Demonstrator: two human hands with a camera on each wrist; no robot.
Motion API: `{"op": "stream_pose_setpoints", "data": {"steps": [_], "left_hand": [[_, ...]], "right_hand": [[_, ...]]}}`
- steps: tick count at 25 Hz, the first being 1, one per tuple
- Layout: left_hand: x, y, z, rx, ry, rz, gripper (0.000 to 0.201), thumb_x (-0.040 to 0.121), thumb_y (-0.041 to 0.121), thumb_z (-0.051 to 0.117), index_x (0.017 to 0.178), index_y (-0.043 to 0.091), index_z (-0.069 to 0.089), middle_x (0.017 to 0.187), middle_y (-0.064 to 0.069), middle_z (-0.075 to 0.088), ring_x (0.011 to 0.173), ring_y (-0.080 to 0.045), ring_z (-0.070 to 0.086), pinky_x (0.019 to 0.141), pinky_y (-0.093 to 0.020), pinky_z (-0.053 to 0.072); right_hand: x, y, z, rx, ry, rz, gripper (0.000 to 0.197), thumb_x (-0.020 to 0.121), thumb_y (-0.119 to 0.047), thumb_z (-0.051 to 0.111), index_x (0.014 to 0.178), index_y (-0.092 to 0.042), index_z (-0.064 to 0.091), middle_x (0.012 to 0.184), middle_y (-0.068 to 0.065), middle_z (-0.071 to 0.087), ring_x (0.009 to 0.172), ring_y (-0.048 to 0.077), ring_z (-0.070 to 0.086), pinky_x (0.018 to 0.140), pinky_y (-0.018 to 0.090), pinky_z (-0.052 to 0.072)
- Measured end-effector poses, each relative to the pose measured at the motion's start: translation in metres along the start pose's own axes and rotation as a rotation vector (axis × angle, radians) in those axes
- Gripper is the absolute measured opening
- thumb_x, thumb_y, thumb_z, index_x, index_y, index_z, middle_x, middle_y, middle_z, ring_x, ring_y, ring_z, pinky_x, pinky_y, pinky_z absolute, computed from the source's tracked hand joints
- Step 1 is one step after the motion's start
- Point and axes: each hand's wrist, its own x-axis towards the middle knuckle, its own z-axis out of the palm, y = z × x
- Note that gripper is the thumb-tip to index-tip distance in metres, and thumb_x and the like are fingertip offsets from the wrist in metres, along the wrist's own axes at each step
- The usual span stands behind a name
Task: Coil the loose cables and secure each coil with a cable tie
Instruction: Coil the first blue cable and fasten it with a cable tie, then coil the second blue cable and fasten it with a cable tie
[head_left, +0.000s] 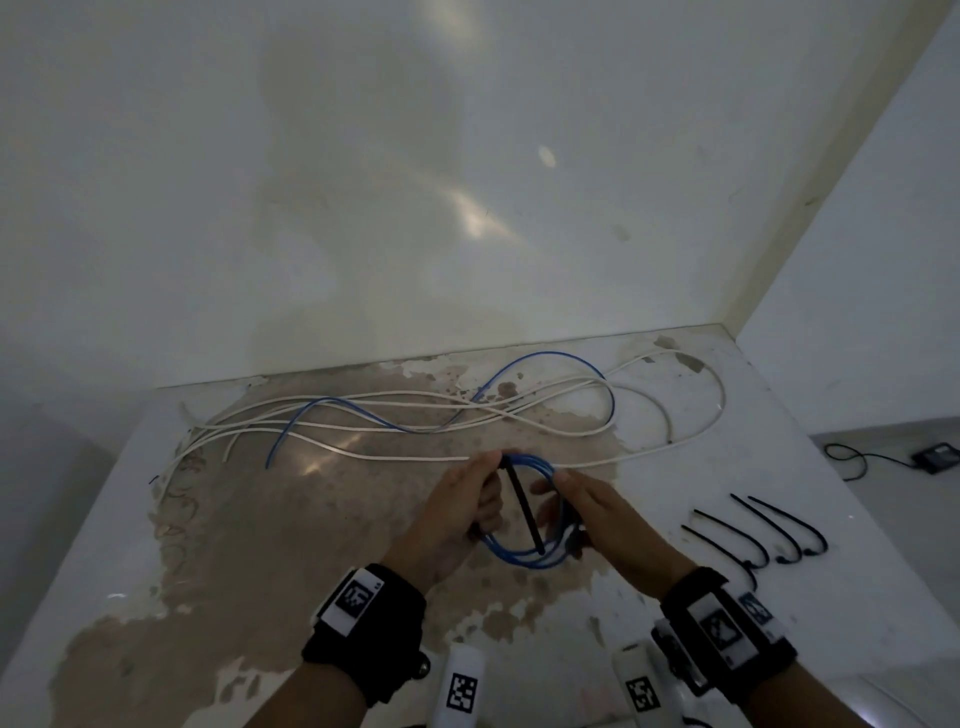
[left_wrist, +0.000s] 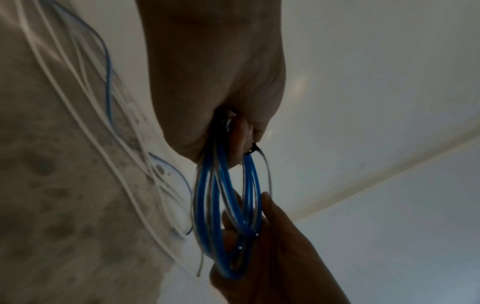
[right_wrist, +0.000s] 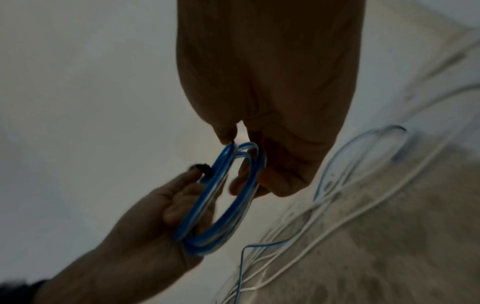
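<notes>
Both hands' fingers (head_left: 488, 499) grip the blue coil (head_left: 524, 556) between them.

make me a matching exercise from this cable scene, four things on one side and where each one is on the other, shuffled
Things:
1. blue coil
2. spare black cable ties
3. loose white cables
4. black cable tie

Places:
A. spread out along the back of the table
B. lying on the table to the right of the hands
C. held between the left hand and the right hand
D. running across the middle of the coil

Pairs: 1-C, 2-B, 3-A, 4-D
</notes>
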Motion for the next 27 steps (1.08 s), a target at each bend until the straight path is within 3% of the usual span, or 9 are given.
{"op": "stream_pose_setpoints", "data": {"steps": [2, 4, 6, 8, 12, 16, 20, 24, 27], "left_hand": [[0.005, -0.028, 0.002, 0.251, 0.043, -0.067, 0.036, 0.105, 0.032, 0.036, 0.126, 0.008, 0.053, 0.071, -0.001, 0.049, 0.056, -0.013, 0.048, 0.054, -0.026, 0.042], [0.009, -0.057, -0.001, 0.58, 0.022, -0.16, 0.04, 0.105, 0.034, 0.034, 0.14, 0.016, 0.036, 0.099, -0.003, 0.058, 0.076, -0.015, 0.059, 0.066, -0.027, 0.049], [0.014, -0.088, -0.004, 0.764, -0.079, -0.255, 0.054, 0.105, 0.031, 0.036, 0.152, 0.02, 0.015, 0.14, -0.008, 0.047, 0.108, -0.022, 0.06, 0.086, -0.033, 0.051], [0.015, -0.116, -0.006, 0.881, -0.142, -0.293, 0.065, 0.103, 0.03, 0.042, 0.156, 0.021, 0.005, 0.159, -0.007, 0.025, 0.135, -0.028, 0.043, 0.106, -0.037, 0.043], [0.011, -0.147, -0.008, 0.925, -0.105, -0.23, 0.065, 0.101, 0.024, 0.051, 0.154, 0.018, 0.015, 0.158, -0.006, 0.024, 0.141, -0.024, 0.034, 0.11, -0.031, 0.038], [0.01, -0.151, -0.01, 0.952, -0.081, -0.113, 0.054, 0.101, 0.018, 0.051, 0.15, 0.02, 0.028, 0.149, -0.005, 0.03, 0.133, -0.022, 0.042, 0.093, -0.016, 0.038], [0.012, -0.153, -0.014, 0.881, -0.048, -0.056, 0.042, 0.102, 0.02, 0.048, 0.143, 0.024, 0.039, 0.147, 0.0, 0.036, 0.13, -0.016, 0.045, 0.095, -0.02, 0.041], [0.019, -0.156, -0.015, 0.999, -0.058, -0.043, 0.036, 0.103, 0.024, 0.044, 0.139, 0.025, 0.045, 0.144, 0.002, 0.046, 0.129, -0.015, 0.047, 0.105, -0.029, 0.041], [0.026, -0.156, -0.018, 1.165, -0.012, 0.037, 0.038, 0.103, 0.027, 0.042, 0.14, 0.021, 0.045, 0.146, 0.0, 0.045, 0.133, -0.018, 0.042, 0.111, -0.03, 0.035]], "right_hand": [[-0.001, 0.019, -0.002, 0.018, -0.001, 0.053, 0.037, 0.107, -0.034, 0.036, 0.11, -0.01, 0.063, 0.081, 0.009, 0.068, 0.064, 0.02, 0.065, 0.054, 0.032, 0.05], [-0.002, 0.047, -0.005, -0.019, -0.008, 0.147, 0.03, 0.108, -0.026, 0.036, 0.117, -0.008, 0.058, 0.085, 0.012, 0.067, 0.065, 0.022, 0.068, 0.057, 0.035, 0.057], [-0.004, 0.083, -0.007, -0.042, -0.038, 0.258, 0.023, 0.107, -0.018, 0.038, 0.121, -0.01, 0.053, 0.096, 0.013, 0.065, 0.074, 0.028, 0.071, 0.065, 0.042, 0.062], [-0.005, 0.114, -0.009, -0.157, -0.038, 0.286, 0.023, 0.104, -0.014, 0.043, 0.125, -0.016, 0.052, 0.11, 0.013, 0.061, 0.086, 0.031, 0.071, 0.075, 0.045, 0.062], [-0.005, 0.147, -0.014, -0.539, 0.018, 0.202, 0.034, 0.103, -0.013, 0.046, 0.136, -0.013, 0.055, 0.117, 0.019, 0.059, 0.094, 0.028, 0.06, 0.088, 0.035, 0.052], [-0.008, 0.167, -0.014, -0.606, 0.055, 0.186, 0.046, 0.097, -0.033, 0.058, 0.142, -0.022, 0.048, 0.126, 0.009, 0.046, 0.108, 0.024, 0.054, 0.093, 0.032, 0.048], [-0.009, 0.168, -0.022, -0.524, 0.05, 0.146, 0.046, 0.095, -0.038, 0.06, 0.137, -0.022, 0.05, 0.119, 0.007, 0.052, 0.104, 0.018, 0.056, 0.092, 0.027, 0.048], [-0.008, 0.168, -0.037, -0.515, -0.019, 0.171, 0.036, 0.098, -0.036, 0.057, 0.13, -0.022, 0.054, 0.115, 0.008, 0.06, 0.099, 0.016, 0.058, 0.088, 0.023, 0.048], [0.0, 0.16, -0.058, -0.486, 0.032, 0.181, 0.024, 0.099, -0.033, 0.055, 0.119, -0.021, 0.062, 0.107, 0.003, 0.064, 0.09, 0.013, 0.059, 0.074, 0.012, 0.047]]}}
